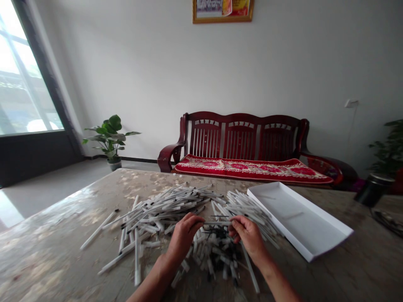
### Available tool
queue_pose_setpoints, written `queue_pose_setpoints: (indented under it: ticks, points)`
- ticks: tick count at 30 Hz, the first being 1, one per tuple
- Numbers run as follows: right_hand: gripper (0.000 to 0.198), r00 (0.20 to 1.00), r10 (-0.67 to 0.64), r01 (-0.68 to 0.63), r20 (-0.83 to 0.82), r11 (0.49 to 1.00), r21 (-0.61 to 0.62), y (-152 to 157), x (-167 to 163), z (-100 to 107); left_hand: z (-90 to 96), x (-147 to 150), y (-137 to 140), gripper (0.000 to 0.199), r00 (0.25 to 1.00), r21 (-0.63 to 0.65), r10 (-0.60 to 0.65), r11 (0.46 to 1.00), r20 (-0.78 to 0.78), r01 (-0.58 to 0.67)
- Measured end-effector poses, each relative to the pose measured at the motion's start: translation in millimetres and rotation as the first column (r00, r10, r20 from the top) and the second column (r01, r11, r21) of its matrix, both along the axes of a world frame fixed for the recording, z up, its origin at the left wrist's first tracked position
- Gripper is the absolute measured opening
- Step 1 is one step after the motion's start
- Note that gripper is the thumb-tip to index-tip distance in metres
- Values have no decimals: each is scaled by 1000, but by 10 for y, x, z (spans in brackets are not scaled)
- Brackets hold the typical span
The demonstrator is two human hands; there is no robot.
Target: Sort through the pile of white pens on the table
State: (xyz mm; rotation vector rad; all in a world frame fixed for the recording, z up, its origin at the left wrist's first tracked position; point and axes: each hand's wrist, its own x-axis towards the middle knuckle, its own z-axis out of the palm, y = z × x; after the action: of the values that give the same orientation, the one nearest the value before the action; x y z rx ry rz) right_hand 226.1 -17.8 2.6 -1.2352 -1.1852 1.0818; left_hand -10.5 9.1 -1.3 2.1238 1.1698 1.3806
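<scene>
handling of one thin tube [217, 223] seems in hand: left hand [184, 235] and right hand [248, 235], fingers pinched shut, grip opposite ends — the next move probably calls for a steady hold. it hovers over a loose pile [217, 251], left of the white tray [315, 220], long axis roughly along the surface's [47, 251] far edge; which end leads, i cannot tell.

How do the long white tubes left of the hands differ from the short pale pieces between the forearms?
The long white tubes are slender; the short pale pieces are stubby. The tubes mostly lie farther from the camera; the pieces bunch nearer, among black bits. Both lie loose on the table.
</scene>
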Motion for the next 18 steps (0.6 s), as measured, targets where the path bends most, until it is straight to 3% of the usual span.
queue_pose_setpoints:
  ticks: [5, 12, 15, 18]
  points:
    - [44, 998, 27, -24, 63, 998, -50, -26, 17, 10, 8, -8, 2, 19, 1000, -16, 5, 1000, -1, -5]
    - [33, 984, -122, 112, 129, 990, 87, 16, 53, -50, 7, -40, 33, 21, 996, -53, 79, 996, 44, -76]
    - [23, 960, -106, 66, 260, 985, 160, 8, 51, -46, 3, -24, 20, 21, 997, -49, 67, 997, 37, -65]
    - [28, 953, -83, 33, 290, 984, 174, -30, 35, -4, -1, 23, -21, 18, 999, -36, 35, 999, 6, -35]
